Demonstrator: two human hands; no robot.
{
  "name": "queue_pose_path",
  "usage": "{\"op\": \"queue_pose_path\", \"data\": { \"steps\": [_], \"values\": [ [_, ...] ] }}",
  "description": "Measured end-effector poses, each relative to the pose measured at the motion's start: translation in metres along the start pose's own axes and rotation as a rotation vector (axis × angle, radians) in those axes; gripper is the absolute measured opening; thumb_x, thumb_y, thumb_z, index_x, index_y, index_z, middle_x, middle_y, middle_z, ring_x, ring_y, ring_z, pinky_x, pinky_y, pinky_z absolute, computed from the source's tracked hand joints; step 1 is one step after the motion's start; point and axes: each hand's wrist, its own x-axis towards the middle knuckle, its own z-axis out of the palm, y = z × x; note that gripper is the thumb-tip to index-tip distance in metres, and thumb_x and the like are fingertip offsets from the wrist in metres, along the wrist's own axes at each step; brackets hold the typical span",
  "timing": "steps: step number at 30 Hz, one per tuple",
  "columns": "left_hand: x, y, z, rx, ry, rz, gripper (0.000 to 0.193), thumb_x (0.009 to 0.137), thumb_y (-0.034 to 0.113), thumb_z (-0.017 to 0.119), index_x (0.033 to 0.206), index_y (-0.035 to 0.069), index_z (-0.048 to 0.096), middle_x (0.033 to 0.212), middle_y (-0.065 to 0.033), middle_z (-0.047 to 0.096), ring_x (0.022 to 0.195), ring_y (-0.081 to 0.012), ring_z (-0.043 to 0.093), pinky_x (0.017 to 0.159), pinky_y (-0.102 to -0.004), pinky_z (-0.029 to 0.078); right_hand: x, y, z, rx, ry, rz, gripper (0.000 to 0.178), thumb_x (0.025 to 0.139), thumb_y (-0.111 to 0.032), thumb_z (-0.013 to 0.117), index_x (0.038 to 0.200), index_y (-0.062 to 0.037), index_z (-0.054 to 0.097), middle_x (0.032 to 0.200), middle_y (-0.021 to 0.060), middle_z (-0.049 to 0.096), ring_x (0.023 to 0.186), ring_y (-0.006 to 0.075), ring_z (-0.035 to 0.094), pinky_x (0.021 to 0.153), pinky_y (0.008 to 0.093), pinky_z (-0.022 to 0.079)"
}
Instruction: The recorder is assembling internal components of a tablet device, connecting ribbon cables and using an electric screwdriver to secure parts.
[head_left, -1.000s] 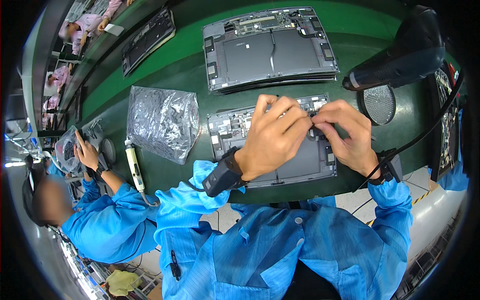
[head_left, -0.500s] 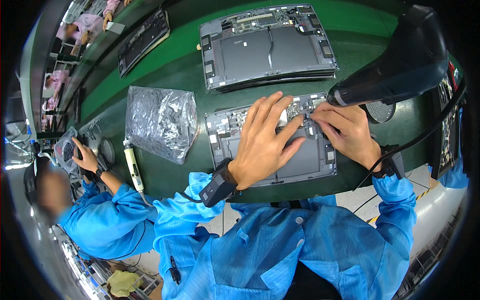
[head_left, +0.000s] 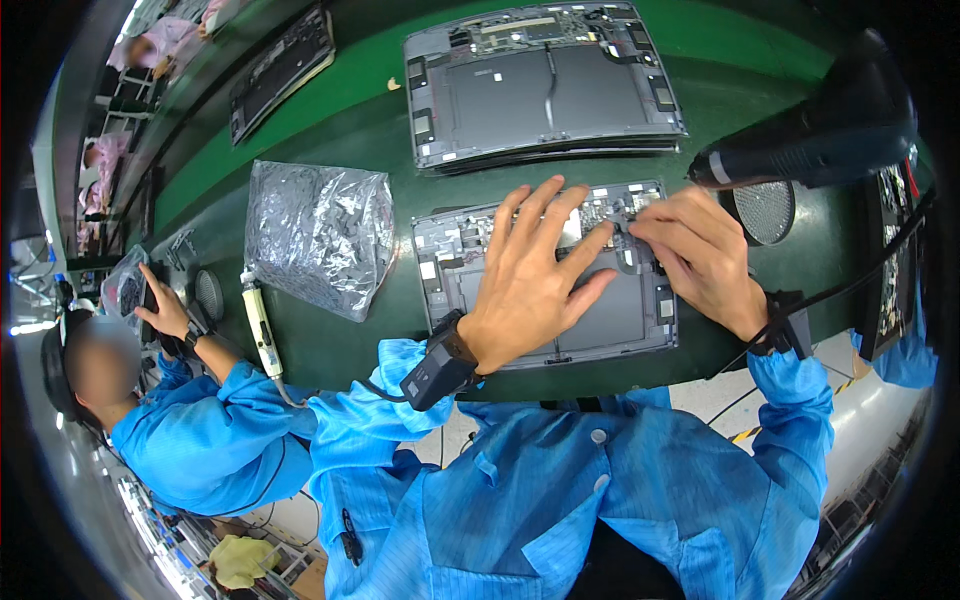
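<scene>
An opened laptop base (head_left: 480, 290) lies in front of me, its dark battery area and upper circuit board (head_left: 592, 215) exposed. Across its middle my left hand (head_left: 540, 275) rests with fingers spread, the fingertips over the board. My right hand (head_left: 705, 255) reaches in from the right; its thumb and fingers are pinched at the board's right part, beside a dark ribbon-like piece (head_left: 627, 258). Whatever is between those fingertips is too small to make out. Just above the right hand hangs a black tapered device (head_left: 800, 140), its narrow end pointing left.
A stack of similar laptop bases (head_left: 510, 100) stands behind. To the left lie a clear plastic bag (head_left: 318, 240) of dark parts and a pale electric screwdriver (head_left: 260, 325). A round perforated disc (head_left: 765, 212) sits at right, near a black cable (head_left: 870, 275). A co-worker (head_left: 200, 430) is at far left.
My right hand's fingers have shifted slightly at the board and the hand has turned a little. The left hand stays spread in place. The black device appears a little farther right and lower.
</scene>
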Motion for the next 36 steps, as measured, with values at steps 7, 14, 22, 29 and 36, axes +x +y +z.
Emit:
{"op": "queue_pose_path", "data": {
  "steps": [7,14,22,29,36],
  "values": [
    [0.0,0.0,0.001,-0.007,-0.003,0.007,0.051,0.081,0.027,0.091,0.128,0.014,0.077,0.148,-0.0194,0.058,0.142,-0.0432,0.054,0.115,-0.0604,0.042,-0.003,0.003,0.002,0.012,-0.02,-0.008,0.028,0.072,0.009,0.081,0.099,0.0014,0.076,0.101,0.0116,0.071,0.087,0.0312,0.067,0.074,0.0414,0.054],
    [0.0,0.0,0.001,-0.005,-0.003,0.002,0.051,0.082,0.027,0.091,0.129,0.014,0.077,0.147,-0.0185,0.059,0.142,-0.0429,0.054,0.115,-0.0612,0.042,-0.002,0.002,0.004,-0.003,-0.005,-0.029,0.029,0.073,0.008,0.081,0.1,0.0017,0.076,0.1,0.0116,0.071,0.086,0.0307,0.066,0.073,0.0408,0.054],
    [0.0,0.0,0.001,-0.006,-0.009,0.01,0.051,0.084,0.026,0.088,0.132,0.014,0.076,0.147,-0.0176,0.06,0.142,-0.0428,0.053,0.117,-0.0622,0.041,0.002,-0.002,0.0,-0.081,-0.067,-0.038,0.031,0.07,0.007,0.079,0.101,0.0032,0.076,0.101,0.0129,0.07,0.088,0.0315,0.066,0.076,0.0425,0.055],
    [0.001,0.003,0.001,0.085,-0.087,0.035,0.051,0.09,0.03,0.082,0.138,0.015,0.073,0.153,-0.0192,0.054,0.143,-0.0438,0.051,0.118,-0.063,0.039,0.002,-0.005,-0.003,-0.113,-0.096,-0.048,0.032,0.07,0.008,0.077,0.101,0.0031,0.077,0.103,0.0132,0.07,0.092,0.0332,0.066,0.081,0.0437,0.056],
    [0.002,0.012,0.0,0.242,-0.138,0.079,0.053,0.092,0.031,0.079,0.142,0.016,0.069,0.154,-0.0205,0.052,0.145,-0.0444,0.049,0.12,-0.0644,0.038,0.002,0.0,-0.042,0.554,0.587,0.283,0.069,0.099,-0.031,0.074,0.151,0.0066,0.048,0.134,0.027,0.067,0.13,0.0294,0.066,0.111,0.0439,0.05]
  ]
}}
